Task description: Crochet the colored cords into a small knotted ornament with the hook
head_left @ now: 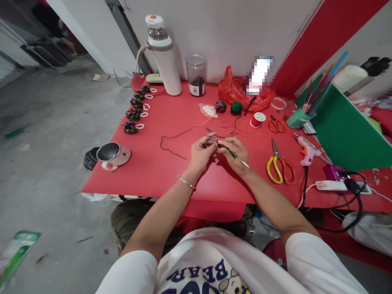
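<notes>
My left hand (200,154) is closed in a pinch on dark yarn, with a strand drawn over its raised forefinger. My right hand (238,154) grips a crochet hook (243,161) with a green handle and a silver shaft, its tip meeting the yarn between both hands. Any stitched piece there is too small and covered to make out. A multicoloured yarn strand (161,143) loops over the red table to the left. Behind the hands lie a dark multicoloured yarn ball (220,106) and a green yarn ball (236,108).
Several beaded yarn pieces (134,114) line the left edge near a mug (114,155). A white bottle (165,61) and a jar (196,75) stand behind. Yellow-and-red-handled scissors (275,165), a thread spool (258,119) and a pink glue gun (308,150) lie right.
</notes>
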The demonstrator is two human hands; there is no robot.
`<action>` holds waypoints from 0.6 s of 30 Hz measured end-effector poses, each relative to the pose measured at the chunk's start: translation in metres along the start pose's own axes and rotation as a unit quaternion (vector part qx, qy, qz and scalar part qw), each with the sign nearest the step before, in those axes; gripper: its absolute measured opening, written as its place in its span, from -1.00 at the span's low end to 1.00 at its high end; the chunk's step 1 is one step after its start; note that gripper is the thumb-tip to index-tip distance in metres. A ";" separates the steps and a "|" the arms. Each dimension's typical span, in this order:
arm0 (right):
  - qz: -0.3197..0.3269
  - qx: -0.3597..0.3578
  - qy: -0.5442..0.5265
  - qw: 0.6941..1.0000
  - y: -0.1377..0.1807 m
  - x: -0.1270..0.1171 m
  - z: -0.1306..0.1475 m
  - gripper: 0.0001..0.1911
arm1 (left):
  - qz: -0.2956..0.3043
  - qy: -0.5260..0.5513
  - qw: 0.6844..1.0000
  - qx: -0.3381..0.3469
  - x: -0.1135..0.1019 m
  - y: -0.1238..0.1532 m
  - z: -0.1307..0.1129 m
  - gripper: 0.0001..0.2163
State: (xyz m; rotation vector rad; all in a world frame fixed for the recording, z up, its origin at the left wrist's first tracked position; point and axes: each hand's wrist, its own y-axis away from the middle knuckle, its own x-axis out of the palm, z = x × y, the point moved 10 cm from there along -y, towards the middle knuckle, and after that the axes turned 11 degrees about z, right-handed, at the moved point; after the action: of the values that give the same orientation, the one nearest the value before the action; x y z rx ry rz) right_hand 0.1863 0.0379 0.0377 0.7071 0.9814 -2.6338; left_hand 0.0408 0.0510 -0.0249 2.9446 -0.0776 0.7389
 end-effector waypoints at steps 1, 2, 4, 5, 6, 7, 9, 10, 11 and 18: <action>-0.006 -0.010 -0.001 1.000 0.001 0.000 0.002 -0.71 | 0.007 0.020 1.000 -0.009 0.001 -0.001 0.003 -0.53; -0.012 -0.016 -0.006 1.000 0.002 0.000 0.002 -0.71 | 0.016 0.041 0.999 -0.019 0.003 -0.001 0.007 -0.53; -0.016 -0.012 -0.022 1.000 0.001 0.000 0.000 -0.70 | 0.037 0.077 0.996 -0.037 0.007 -0.003 0.011 -0.55; -0.011 -0.003 -0.034 0.999 0.000 -0.001 -0.003 -0.69 | 0.047 0.090 0.994 -0.045 0.008 -0.004 0.012 -0.57; -0.003 0.007 -0.050 0.999 -0.001 -0.001 -0.006 -0.68 | 0.057 0.097 0.992 -0.055 0.008 -0.004 0.013 -0.59; 0.009 0.015 -0.071 0.997 -0.003 -0.002 -0.009 -0.67 | 0.067 0.101 0.990 -0.066 0.008 -0.004 0.014 -0.61; 0.034 0.022 -0.122 0.992 -0.007 -0.004 -0.014 -0.68 | 0.087 0.101 0.987 -0.091 0.008 -0.004 0.016 -0.65; 0.049 0.023 -0.144 0.988 -0.009 -0.005 -0.015 -0.67 | 0.096 0.100 0.985 -0.104 0.008 -0.004 0.016 -0.67; 0.063 0.029 -0.160 0.985 -0.011 -0.006 -0.017 -0.66 | 0.103 0.100 0.983 -0.115 0.007 -0.003 0.017 -0.68; 0.125 0.071 -0.174 0.974 -0.016 -0.012 -0.022 -0.60 | 0.105 0.105 0.978 -0.147 0.003 -0.002 0.011 -0.67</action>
State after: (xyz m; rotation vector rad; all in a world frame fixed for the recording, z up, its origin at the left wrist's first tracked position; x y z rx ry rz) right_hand 0.1984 0.0653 0.0377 0.3478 0.5708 -2.5010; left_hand 0.0493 0.0514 -0.0333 2.5882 -0.4440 0.9697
